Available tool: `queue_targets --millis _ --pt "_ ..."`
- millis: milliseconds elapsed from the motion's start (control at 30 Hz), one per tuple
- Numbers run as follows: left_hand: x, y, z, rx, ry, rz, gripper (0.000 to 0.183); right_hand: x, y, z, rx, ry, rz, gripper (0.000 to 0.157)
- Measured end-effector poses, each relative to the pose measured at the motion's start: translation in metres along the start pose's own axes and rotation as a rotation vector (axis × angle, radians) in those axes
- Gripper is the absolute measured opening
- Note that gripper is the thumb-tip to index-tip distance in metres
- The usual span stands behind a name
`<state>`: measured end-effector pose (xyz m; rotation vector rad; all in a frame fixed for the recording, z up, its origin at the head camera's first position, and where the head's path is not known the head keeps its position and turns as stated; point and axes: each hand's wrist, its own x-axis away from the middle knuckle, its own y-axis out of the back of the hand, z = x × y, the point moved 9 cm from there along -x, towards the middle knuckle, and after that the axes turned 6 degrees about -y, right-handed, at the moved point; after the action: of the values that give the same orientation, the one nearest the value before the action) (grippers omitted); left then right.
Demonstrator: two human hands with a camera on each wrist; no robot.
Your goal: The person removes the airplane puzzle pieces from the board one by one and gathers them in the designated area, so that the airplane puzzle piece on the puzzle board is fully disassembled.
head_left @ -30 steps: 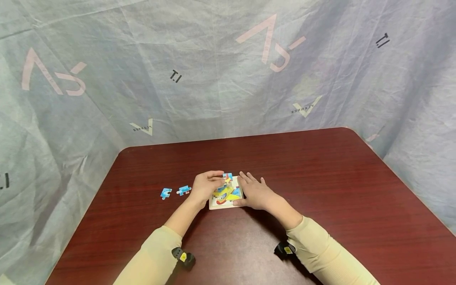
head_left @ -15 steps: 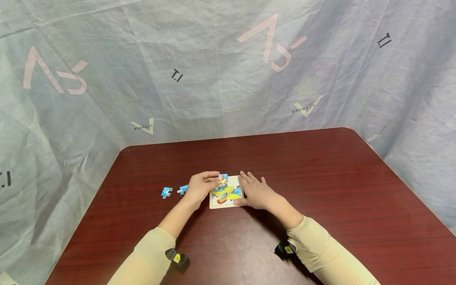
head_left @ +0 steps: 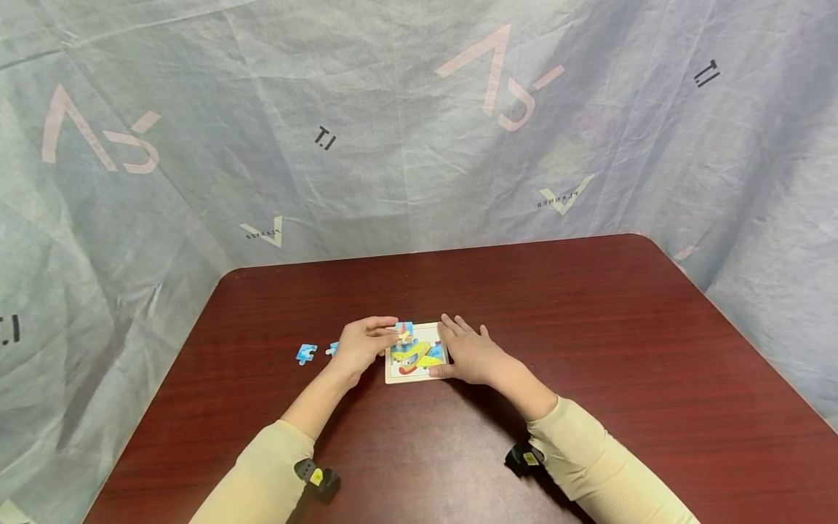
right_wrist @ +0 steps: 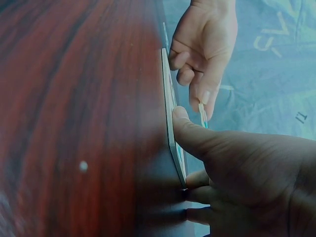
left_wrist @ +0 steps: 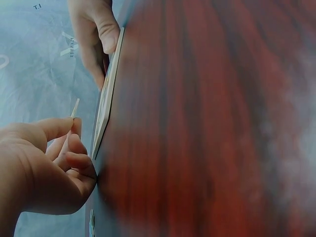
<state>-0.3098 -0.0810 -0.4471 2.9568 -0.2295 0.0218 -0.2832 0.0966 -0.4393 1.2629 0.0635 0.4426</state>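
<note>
My left hand pinches a blue jigsaw piece with red and yellow on it between thumb and forefinger. Seen edge-on in the left wrist view, the piece is raised above the puzzle tray. That small wooden tray lies flat, its lower part filled with a yellow, blue and red picture; pale bare board shows at its upper right. My right hand rests along the tray's right side, thumb on the near corner and the other fingers stretched out at the far corner.
Two loose blue jigsaw pieces lie left of the tray: one in plain sight, the other piece partly hidden by my left hand. The dark red wooden table ends at a grey printed cloth behind it.
My left hand has shifted left with the pinched piece, from over the tray's middle to its upper left, and now covers part of one loose piece. The right hand stays put.
</note>
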Motion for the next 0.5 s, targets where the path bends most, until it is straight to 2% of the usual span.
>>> queue_targets --millis 500 --pt "0.008 0.017 0.002 -0.030 0.033 -0.002 0.035 -0.001 -0.001 -0.001 -0.001 0.001 -0.004 0.092"
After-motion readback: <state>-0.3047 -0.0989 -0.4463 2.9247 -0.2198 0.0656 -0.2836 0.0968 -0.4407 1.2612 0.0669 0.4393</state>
